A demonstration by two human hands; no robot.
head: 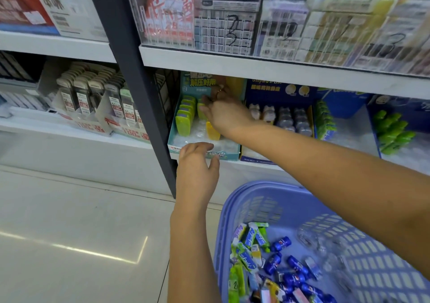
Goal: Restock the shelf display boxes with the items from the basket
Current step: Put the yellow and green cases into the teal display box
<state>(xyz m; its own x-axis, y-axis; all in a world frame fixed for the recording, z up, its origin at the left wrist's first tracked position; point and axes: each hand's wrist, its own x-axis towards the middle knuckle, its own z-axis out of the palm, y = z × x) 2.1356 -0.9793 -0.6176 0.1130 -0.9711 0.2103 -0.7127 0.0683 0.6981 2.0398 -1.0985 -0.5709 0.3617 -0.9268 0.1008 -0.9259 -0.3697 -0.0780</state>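
A teal display box [179,148] stands on the lower shelf with green items [183,119] in a row at its left and a yellow item [213,131] near its middle. My right hand [221,112] reaches into the box and pinches a green item [201,109] at the back. My left hand [197,163] rests with relaxed fingers on the box's front edge. The purple basket [232,209] sits on the floor below, holding several small blue, green and yellow packets [279,263].
A dark upright post [142,88] stands just left of the box. To the right are a blue display box [281,91] of small figures and boxes of green items [393,130]. Clear acrylic bins [223,23] fill the shelf above. Pale tiled floor [69,233] lies at the left.
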